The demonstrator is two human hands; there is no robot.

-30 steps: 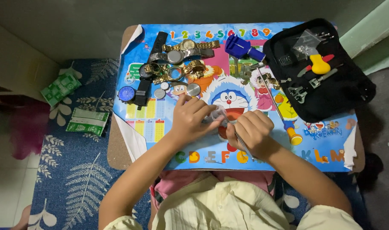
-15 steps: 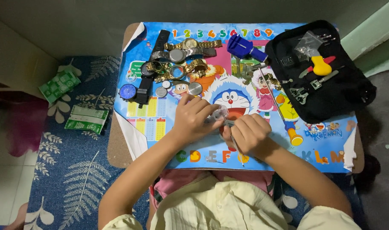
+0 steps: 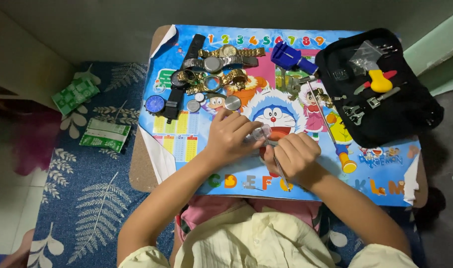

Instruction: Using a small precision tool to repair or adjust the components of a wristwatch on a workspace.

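On the cartoon poster (image 3: 286,64) covering one small table (image 3: 139,166), the left hand (image 3: 231,136) pinches one small clear round piece (image 3: 262,132), fingers closed on it. Just beside, the right hand (image 3: 295,155) is clamped on one thin metal tool (image 3: 281,173). Behind lie about five wristwatches (image 3: 221,64), one blue press tool (image 3: 291,57) and one black tool pouch (image 3: 380,89). Two green packets (image 3: 90,114) lie on the rug.

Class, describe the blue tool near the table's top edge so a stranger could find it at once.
Start at the small table covered by a cartoon mat. Near its top edge, between the watch pile and the black tool case, lies the blue tool. It alone is solid dark blue plastic.
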